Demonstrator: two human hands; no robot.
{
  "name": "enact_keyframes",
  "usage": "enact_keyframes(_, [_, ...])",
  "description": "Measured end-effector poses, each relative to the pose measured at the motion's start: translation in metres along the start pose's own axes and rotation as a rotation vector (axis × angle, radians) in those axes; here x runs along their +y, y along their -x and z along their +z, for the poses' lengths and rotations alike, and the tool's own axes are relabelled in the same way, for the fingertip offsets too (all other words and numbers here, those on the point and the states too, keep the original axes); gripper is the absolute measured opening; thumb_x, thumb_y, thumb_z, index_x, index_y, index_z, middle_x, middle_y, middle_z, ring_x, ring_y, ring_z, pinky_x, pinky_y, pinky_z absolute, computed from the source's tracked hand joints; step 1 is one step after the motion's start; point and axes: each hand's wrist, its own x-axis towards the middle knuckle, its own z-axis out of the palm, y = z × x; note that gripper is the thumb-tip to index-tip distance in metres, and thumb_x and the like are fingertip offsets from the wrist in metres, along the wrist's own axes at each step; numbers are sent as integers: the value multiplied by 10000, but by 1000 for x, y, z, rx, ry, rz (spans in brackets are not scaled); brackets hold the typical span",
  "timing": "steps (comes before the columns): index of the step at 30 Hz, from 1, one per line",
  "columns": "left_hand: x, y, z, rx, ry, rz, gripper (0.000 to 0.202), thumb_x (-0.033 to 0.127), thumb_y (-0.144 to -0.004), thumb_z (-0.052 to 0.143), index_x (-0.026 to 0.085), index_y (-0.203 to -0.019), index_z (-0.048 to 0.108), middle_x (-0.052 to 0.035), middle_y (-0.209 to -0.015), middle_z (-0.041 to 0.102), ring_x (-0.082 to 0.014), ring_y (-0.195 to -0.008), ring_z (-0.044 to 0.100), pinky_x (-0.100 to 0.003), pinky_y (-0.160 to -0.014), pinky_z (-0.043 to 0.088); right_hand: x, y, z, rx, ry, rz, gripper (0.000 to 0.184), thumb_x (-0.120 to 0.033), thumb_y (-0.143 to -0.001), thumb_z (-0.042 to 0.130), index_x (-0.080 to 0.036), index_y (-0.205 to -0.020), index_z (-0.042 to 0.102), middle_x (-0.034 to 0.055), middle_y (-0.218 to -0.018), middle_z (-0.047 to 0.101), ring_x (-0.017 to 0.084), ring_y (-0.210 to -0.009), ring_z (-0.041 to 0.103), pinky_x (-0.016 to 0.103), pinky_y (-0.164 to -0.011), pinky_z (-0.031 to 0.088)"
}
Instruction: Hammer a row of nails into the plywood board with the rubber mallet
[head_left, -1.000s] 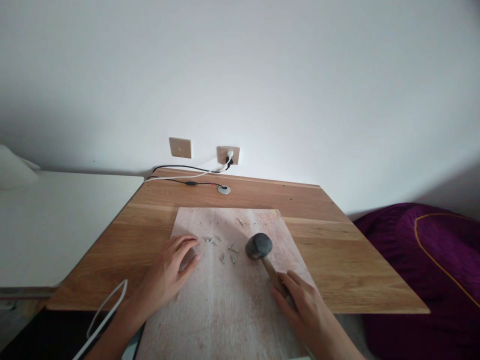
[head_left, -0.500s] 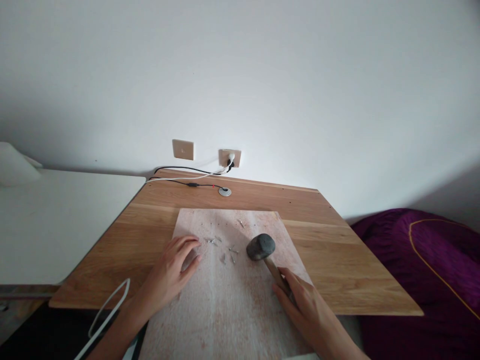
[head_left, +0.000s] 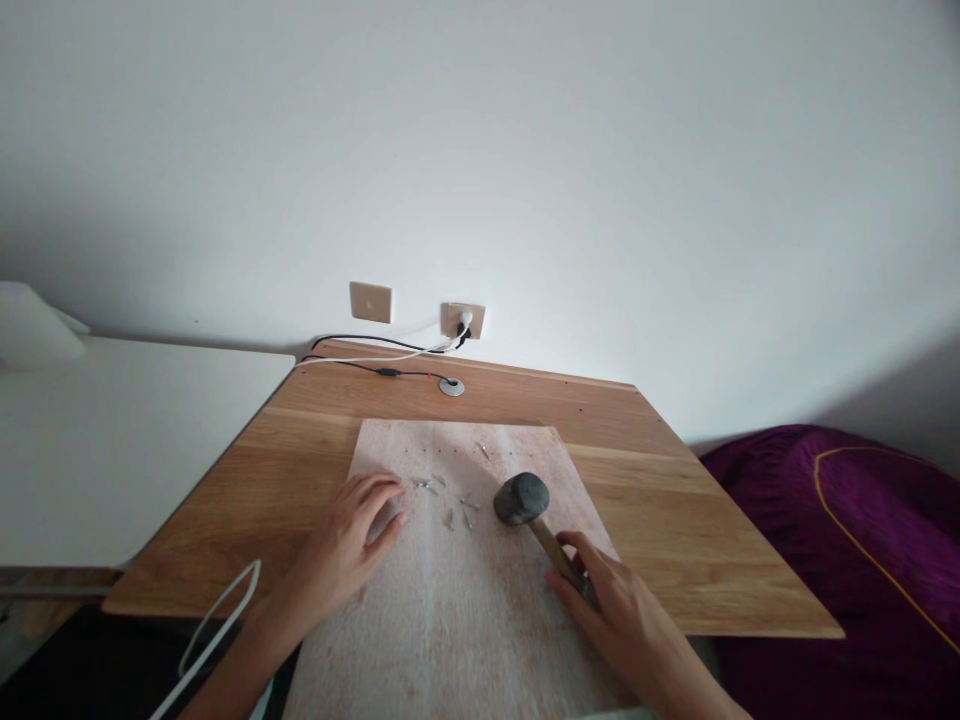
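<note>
My right hand (head_left: 611,600) is wrapped round the wooden handle of a rubber mallet (head_left: 522,499), whose dark head rests on a pale, whitish board (head_left: 450,630). My left hand (head_left: 352,525) lies at the board's left edge, holding nothing, its thumb and fingers apart and loosely curved. Between the hands are several small silvery metal pieces (head_left: 469,505), like nails or screws; they are too small to tell. Another such piece (head_left: 484,451) sits farther back, near a row of small dark holes in the board. Part of the mallet's handle is hidden by my right hand.
The board lies on a wooden desk (head_left: 645,500) against a white wall. Black and white cables (head_left: 375,357) run from a wall socket (head_left: 463,320) along the back. A white table (head_left: 135,450) adjoins on the left, and a purple beanbag (head_left: 862,520) stands right. A white cable (head_left: 217,640) loops near my left forearm.
</note>
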Motion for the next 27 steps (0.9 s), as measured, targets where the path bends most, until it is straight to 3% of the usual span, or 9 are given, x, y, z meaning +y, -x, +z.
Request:
enact_keyframes(4, [1, 0, 0, 2, 10, 5, 225, 362, -1024, 569, 260, -1210, 642, -70, -1229, 694, -258, -1154, 668, -456, -1013, 574, 2, 0, 2, -4, 20, -8, 406, -472, -1025, 446, -200, -1280, 608, 136, -1155, 775, 312, -1049, 759, 437, -910, 569])
enact_keyframes(12, [1, 0, 0, 1, 7, 13, 215, 345, -1029, 560, 268, -1218, 629, -70, -1232, 689, -255, -1158, 660, -456, -1014, 566, 3, -3, -3, -5, 50, 3, 195, -430, -1009, 499, -247, -1019, 564, 62, -932, 730, 258, -836, 733, 366, -748, 542])
enact_keyframes(20, [0, 0, 0, 2, 8, 21, 218, 347, -1030, 562, 261, -1219, 627, -72, -1227, 690, -255, -1151, 661, -461, -1001, 570, 7, -5, -12, 79, 5, -73, 254, -449, -1048, 446, -251, -1008, 599, 66, -919, 690, 237, -805, 708, 349, -721, 540])
enact_keyframes(27, [1, -1, -1, 8, 13, 23, 217, 346, -1025, 569, 265, -1217, 629, -70, -1220, 698, -253, -1142, 670, -447, -996, 575, 29, -22, -15, 110, 43, 25, 369, -486, -1063, 347, -243, -1009, 620, 107, -981, 748, 297, -936, 744, 408, -832, 537])
